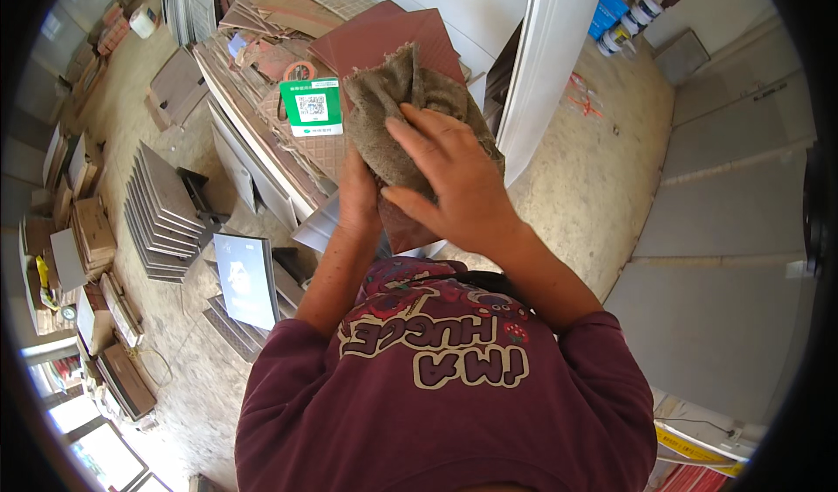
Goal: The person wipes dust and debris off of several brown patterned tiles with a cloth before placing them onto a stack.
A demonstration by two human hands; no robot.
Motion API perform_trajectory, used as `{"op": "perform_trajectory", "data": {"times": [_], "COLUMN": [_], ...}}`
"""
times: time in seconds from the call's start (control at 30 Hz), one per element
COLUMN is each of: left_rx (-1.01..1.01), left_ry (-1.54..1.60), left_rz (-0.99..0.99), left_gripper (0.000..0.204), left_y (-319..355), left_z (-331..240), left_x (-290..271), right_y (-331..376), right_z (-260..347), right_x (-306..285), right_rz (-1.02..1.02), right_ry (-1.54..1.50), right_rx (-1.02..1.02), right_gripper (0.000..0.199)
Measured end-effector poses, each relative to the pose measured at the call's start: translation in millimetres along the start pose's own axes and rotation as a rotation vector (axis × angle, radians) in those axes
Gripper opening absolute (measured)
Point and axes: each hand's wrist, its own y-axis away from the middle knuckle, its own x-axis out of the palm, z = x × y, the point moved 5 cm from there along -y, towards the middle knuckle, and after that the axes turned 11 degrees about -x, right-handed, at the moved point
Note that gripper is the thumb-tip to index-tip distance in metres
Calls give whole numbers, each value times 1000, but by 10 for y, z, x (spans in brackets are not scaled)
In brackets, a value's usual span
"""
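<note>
Head: likely wiping red tile [407, 230] at twelve o'clock with cloth [377, 138] under spread right hand [458, 178], probably needing even pressure next, cannot tell grip of left hand [358, 197].

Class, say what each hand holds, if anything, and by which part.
The left hand seems to hold the red tile by its left edge, fingers hidden. The right hand rests spread on the brown cloth over it; no grip shows.

A maroon top [436, 435] bears pale-outlined lettering [482, 368].
</note>
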Motion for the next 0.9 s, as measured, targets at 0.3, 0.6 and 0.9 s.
{"op": "perform_trajectory", "data": {"times": [0.3, 0.6, 0.9], "left_rx": [-168, -181, 558], "left_ry": [20, -251, -962], "left_rz": [102, 22, 56], "left_gripper": [50, 45, 54], "left_y": [-70, -138, 91], "left_z": [-166, -268, -914], "left_x": [34, 1, 347], "right_y": [467, 673, 671], "right_z": [-1182, -1185, -1085], "right_x": [12, 304, 128], "right_rz": [-254, -530, -816], "right_ry": [-1126, -1307, -1244], "right_rx": [971, 929, 812], "right_gripper": [50, 34, 27]}}
